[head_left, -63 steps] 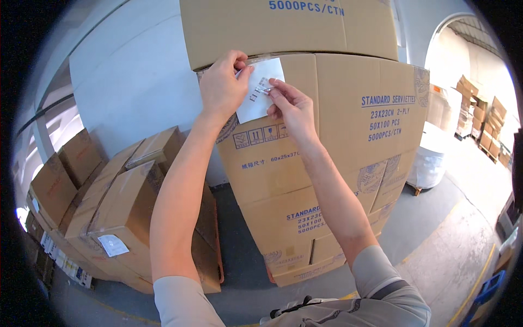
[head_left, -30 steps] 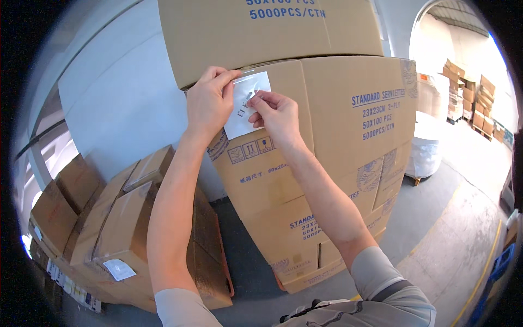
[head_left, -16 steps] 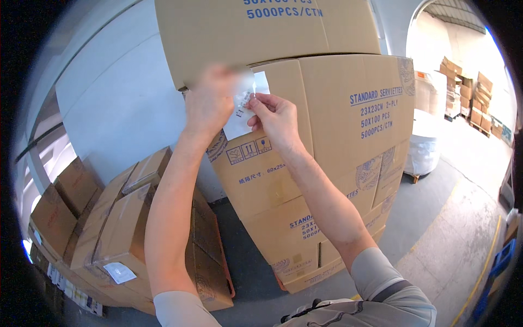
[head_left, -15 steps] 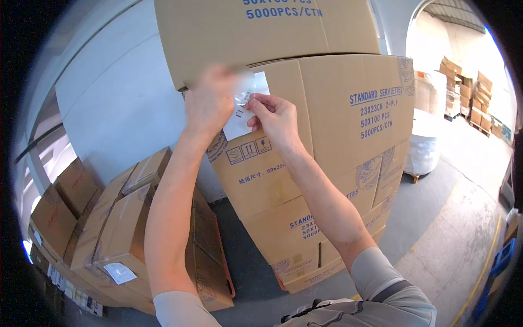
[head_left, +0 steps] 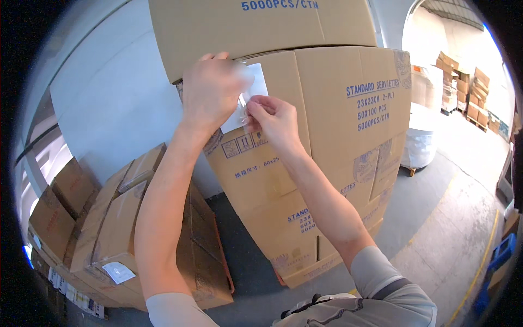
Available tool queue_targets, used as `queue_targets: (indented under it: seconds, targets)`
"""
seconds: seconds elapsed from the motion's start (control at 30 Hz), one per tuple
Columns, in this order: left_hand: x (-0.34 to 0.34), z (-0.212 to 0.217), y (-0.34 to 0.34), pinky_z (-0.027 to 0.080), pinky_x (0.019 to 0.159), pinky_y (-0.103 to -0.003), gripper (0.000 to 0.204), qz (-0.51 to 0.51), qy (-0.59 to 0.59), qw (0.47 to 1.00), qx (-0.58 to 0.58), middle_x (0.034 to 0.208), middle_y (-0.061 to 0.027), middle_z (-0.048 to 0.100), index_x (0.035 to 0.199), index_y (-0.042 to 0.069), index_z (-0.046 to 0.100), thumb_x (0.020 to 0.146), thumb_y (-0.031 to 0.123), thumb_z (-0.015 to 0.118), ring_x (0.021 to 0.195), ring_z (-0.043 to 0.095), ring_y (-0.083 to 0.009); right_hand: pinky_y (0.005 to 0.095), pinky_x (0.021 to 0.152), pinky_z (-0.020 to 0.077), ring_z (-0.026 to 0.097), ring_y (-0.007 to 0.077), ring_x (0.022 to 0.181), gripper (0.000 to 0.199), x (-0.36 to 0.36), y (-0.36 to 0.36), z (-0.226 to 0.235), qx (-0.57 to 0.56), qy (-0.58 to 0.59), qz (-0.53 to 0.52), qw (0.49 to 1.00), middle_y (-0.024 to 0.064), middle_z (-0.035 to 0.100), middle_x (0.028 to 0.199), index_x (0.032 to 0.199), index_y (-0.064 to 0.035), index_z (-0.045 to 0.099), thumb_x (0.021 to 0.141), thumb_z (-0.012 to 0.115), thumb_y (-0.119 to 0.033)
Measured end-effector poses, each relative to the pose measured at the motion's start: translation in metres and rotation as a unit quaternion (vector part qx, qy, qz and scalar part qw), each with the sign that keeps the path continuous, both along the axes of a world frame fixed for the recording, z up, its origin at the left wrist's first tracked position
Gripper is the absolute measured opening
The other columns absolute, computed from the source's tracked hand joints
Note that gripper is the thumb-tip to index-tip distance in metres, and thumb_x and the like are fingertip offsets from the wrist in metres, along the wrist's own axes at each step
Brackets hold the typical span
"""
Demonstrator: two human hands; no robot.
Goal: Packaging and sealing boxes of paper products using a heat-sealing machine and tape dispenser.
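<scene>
A tall stack of brown cardboard boxes with blue print stands in front of me. A white label lies against the upper left face of the middle box. My left hand presses flat over the label's left part, slightly blurred. My right hand pinches the label's lower edge with thumb and fingers. Most of the label is hidden behind both hands.
Lower stacks of brown boxes sit at the left, one with a small white label. A white wrapped bundle stands on a pallet at the right. More boxes are piled far right. Grey concrete floor runs to the right.
My left hand has slid rightward over the label, covering more of it. My right hand stays at the label's lower edge. The view has shifted slightly.
</scene>
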State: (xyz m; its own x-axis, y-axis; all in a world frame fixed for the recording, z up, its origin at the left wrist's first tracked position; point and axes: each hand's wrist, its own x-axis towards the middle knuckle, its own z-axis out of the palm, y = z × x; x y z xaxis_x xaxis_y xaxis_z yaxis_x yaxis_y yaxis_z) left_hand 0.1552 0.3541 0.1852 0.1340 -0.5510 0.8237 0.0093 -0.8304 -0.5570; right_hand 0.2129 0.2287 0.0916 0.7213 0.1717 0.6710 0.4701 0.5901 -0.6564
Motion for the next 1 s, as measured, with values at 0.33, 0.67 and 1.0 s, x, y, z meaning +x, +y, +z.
queue_targets:
  seconds: [0.33, 0.67, 1.0]
  targets:
    - [0.003, -0.013, 0.007, 0.044, 0.092, -0.045, 0.049, 0.029, -0.010, 0.999, 0.025, 0.125, -0.0077, 0.062, 0.114, 0.004, 0.070, 0.077, 0.034, 0.079, 0.119, 0.053, -0.0275, 0.0267, 0.068, 0.0607, 0.072, 0.0180, 0.079, 0.035, -0.003, -0.003, -0.040, 0.023, 0.052, 0.009, 0.998, 0.0160, 0.071, 0.098, 0.120, 0.0111, 0.056, 0.093, 0.069, -0.006]
    - [0.001, -0.016, 0.004, 0.042, 0.099, -0.047, 0.057, 0.054, 0.011, 0.998, 0.020, 0.132, -0.0085, 0.058, 0.122, 0.005, 0.067, 0.078, 0.039, 0.078, 0.124, 0.050, -0.0290, 0.0253, 0.060, 0.0574, 0.070, 0.0151, 0.069, 0.026, 0.005, 0.002, -0.057, -0.006, 0.064, -0.052, 0.997, 0.0146, 0.072, 0.085, 0.107, 0.0060, 0.054, 0.091, 0.071, -0.007]
    - [-0.005, -0.028, 0.005, 0.029, 0.112, -0.057, 0.079, 0.081, 0.018, 0.996, 0.036, 0.152, -0.0154, 0.040, 0.136, -0.001, 0.053, 0.077, 0.046, 0.077, 0.140, 0.034, -0.0385, 0.0243, 0.060, 0.0559, 0.069, 0.0134, 0.070, 0.029, 0.001, -0.015, -0.084, -0.018, 0.066, -0.064, 0.996, 0.0124, 0.072, 0.085, 0.110, 0.0054, 0.055, 0.092, 0.072, -0.008]
